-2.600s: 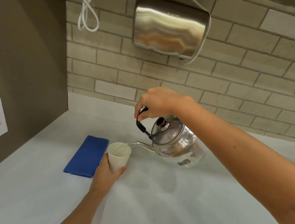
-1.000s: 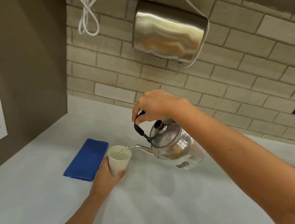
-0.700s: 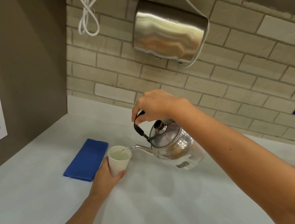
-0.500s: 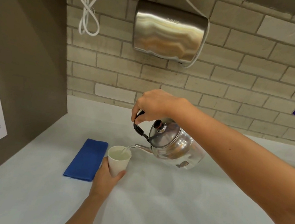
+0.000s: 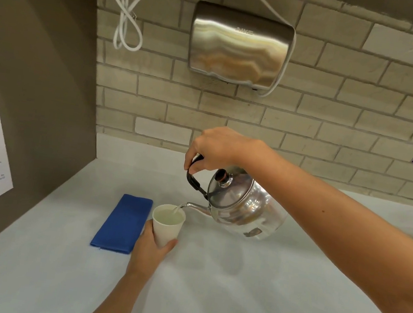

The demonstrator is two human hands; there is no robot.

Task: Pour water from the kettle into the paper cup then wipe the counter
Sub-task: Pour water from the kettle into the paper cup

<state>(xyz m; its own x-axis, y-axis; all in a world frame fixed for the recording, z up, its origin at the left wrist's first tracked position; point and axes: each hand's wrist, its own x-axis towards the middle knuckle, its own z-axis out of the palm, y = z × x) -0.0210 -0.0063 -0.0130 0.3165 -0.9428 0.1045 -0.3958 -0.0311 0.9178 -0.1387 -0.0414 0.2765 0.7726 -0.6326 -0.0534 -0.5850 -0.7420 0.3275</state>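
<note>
Nearest the camera, the person's left forearm rises from the bottom edge to the left hand [image 5: 152,244], whose fingers [image 5: 170,244] and thumb are wrapped around the lower wall of the paper cup [image 5: 167,223]. The cup stands upright at the counter [image 5: 232,306], and whether its base rests on the surface is hidden by the hand. Its water level sits close to the rim, so the pour looks nearly finished. Just to the left of that hand, almost touching it, lies the folded blue cloth [image 5: 123,221], its long axis running away from the person; the left hand is plainly the nearer one for picking it up. Beyond the cup, the kettle [image 5: 241,205] hangs above the counter, tipped leftward, its thin spout just over the cup's right rim with a stream falling in. The right hand [image 5: 217,150], wrist bent downward and forearm reaching in from the right, is clenched on the black handle above the lid. Judged from this, the next move is to tip the kettle level and set it down, well clear of the cup.
</note>
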